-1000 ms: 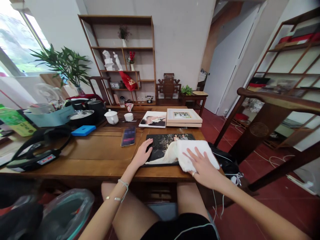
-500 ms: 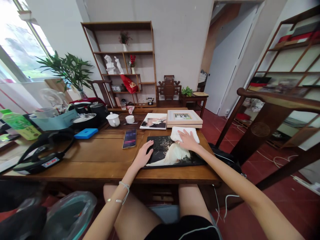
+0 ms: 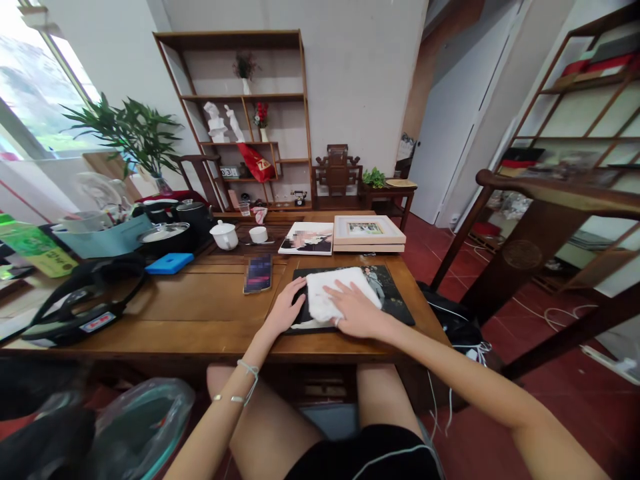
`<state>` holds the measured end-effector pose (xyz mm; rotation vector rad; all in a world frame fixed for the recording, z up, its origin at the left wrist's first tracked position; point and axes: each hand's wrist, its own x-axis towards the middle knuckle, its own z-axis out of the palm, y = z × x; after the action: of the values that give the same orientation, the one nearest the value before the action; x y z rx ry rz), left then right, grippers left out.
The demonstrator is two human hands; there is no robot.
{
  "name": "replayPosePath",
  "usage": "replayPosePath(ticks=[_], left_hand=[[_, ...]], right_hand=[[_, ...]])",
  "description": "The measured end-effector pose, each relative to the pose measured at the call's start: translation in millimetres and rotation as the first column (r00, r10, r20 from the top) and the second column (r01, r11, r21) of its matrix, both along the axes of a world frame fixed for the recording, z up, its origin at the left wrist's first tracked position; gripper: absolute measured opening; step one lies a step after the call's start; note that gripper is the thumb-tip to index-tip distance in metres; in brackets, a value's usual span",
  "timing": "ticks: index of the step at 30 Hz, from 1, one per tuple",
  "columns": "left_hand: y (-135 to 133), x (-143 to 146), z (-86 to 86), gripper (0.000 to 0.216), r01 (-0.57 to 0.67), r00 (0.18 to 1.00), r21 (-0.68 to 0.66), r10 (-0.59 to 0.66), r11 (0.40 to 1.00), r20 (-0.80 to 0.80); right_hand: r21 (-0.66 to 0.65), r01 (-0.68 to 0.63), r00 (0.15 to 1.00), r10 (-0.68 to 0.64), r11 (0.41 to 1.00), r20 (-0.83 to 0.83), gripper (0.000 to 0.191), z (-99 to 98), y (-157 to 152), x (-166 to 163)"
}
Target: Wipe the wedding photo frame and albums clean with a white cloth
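A dark photo panel (image 3: 397, 303) lies flat on the wooden table in front of me, with part of a picture showing at its right. Over its middle and left is spread a folded white cloth (image 3: 320, 285), which hides much of the print. My right hand (image 3: 356, 312) presses flat on this cloth, fingers spread and not wrapped round it. At the panel's left edge rests my left hand (image 3: 287, 308), its fingers stretched out and thumb apart, close beside the cloth. A pale strip of the print shows below the cloth.
Behind the panel lie a photo book (image 3: 307, 239) and a pale framed box (image 3: 370, 235). A phone (image 3: 258, 274), a blue box (image 3: 170, 263), a lidded white cup (image 3: 225, 235) and a black headset (image 3: 100, 313) are on the left. A wooden chair (image 3: 525, 247) stands right.
My right hand has slid the white cloth left and toward me, from the panel's upper right corner to its middle. My left hand stays at the left edge.
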<state>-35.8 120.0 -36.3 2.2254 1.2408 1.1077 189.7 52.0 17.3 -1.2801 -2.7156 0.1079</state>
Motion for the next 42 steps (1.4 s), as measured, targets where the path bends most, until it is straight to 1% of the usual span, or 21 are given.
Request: replayPosePath(ticks=[2, 4, 6, 8, 10, 12, 14, 16, 19, 22, 25, 28, 31, 35, 38, 40, 42], left_hand=[[0, 1, -0.5, 0.038, -0.007, 1.0, 0.0, 0.007, 1.0, 0.009], [1, 1, -1.1, 0.038, -0.012, 1.0, -0.01, 0.013, 1.0, 0.028], [1, 1, -1.3, 0.038, -0.015, 0.999, -0.025, 0.016, 1.0, 0.051], [2, 1, -1.1, 0.039, -0.015, 0.998, -0.033, 0.017, 0.999, 0.062], [2, 2, -0.7, 0.04, -0.021, 0.998, -0.036, 0.023, 0.999, 0.065], [2, 2, -0.3, 0.041, -0.024, 0.997, -0.043, 0.027, 0.999, 0.072], [2, 1, 0.1, 0.042, -0.019, 0.995, -0.051, 0.024, 0.999, 0.094], [1, 1, 0.9, 0.041, -0.016, 0.994, -0.058, 0.022, 0.998, 0.111], [0, 0, 2.2, 0.04, -0.017, 0.994, -0.064, 0.024, 0.998, 0.104], [0, 0, 2.1, 0.041, -0.011, 0.995, -0.054, 0.016, 0.999, 0.095], [2, 1, -0.1, 0.04, 0.002, 0.996, -0.04, 0.002, 0.999, 0.094], [3, 2, -2.6, 0.038, 0.015, 0.998, -0.024, -0.013, 1.0, 0.067], [3, 1, -3.9, 0.037, 0.001, 1.0, 0.003, -0.001, 1.0, 0.028], [4, 1, -4.6, 0.037, -0.017, 1.0, 0.013, 0.017, 1.0, 0.002], [5, 1, -5.5, 0.037, -0.035, 0.999, 0.017, 0.035, 0.999, -0.015], [5, 1, -5.9, 0.036, -0.041, 0.999, 0.016, 0.041, 0.999, -0.014], [4, 1, -5.7, 0.036, -0.038, 0.999, 0.015, 0.038, 0.999, -0.004]], right_hand=[[0.0, 0.129, 0.992, -0.129, 0.992, 0.012, 0.06, 2.2, 29, 11], [0.004, 0.28, 0.959, -0.28, 0.96, 0.03, 0.059, 6.9, 51, 17], [0.003, 0.392, 0.919, -0.392, 0.92, 0.053, 0.06, 13.6, 61, 15], [-0.002, 0.435, 0.898, -0.434, 0.9, 0.066, 0.062, 20.7, 56, 5], [0.002, 0.401, 0.915, -0.4, 0.916, 0.057, 0.063, 25.4, 40, -13], [0.022, 0.307, 0.951, -0.308, 0.951, 0.036, 0.063, 25.7, 17, -34], [0.061, 0.208, 0.978, -0.209, 0.976, 0.023, 0.065, 21.0, -7, -54], [0.108, 0.144, 0.989, -0.147, 0.984, 0.024, 0.07, 12.7, -30, -69], [0.182, 0.066, 0.997, -0.073, 0.981, 0.031, 0.076, -0.3, -53, -79], [0.202, -0.013, 1.0, 0.009, 0.979, 0.021, 0.071, -5.7, -56, -72], [0.137, -0.023, 1.0, 0.024, 0.99, -0.008, 0.057, -0.7, -33, -55], [0.067, 0.045, 0.998, -0.042, 0.997, -0.035, 0.045, 11.3, 7, -37], [-0.006, 0.142, 0.987, -0.142, 0.99, -0.078, 0.041, 25.3, 48, -28], [-0.047, 0.167, 0.977, -0.172, 0.985, -0.126, 0.045, 36.8, 88, -37], [-0.078, 0.158, 0.973, -0.169, 0.984, -0.157, 0.054, 35.0, 110, -53], [-0.092, 0.14, 0.972, -0.154, 0.986, -0.177, 0.056, 29.4, 123, -62], [-0.097, 0.121, 0.971, -0.138, 0.988, -0.194, 0.056, 21.7, 132, -63]])
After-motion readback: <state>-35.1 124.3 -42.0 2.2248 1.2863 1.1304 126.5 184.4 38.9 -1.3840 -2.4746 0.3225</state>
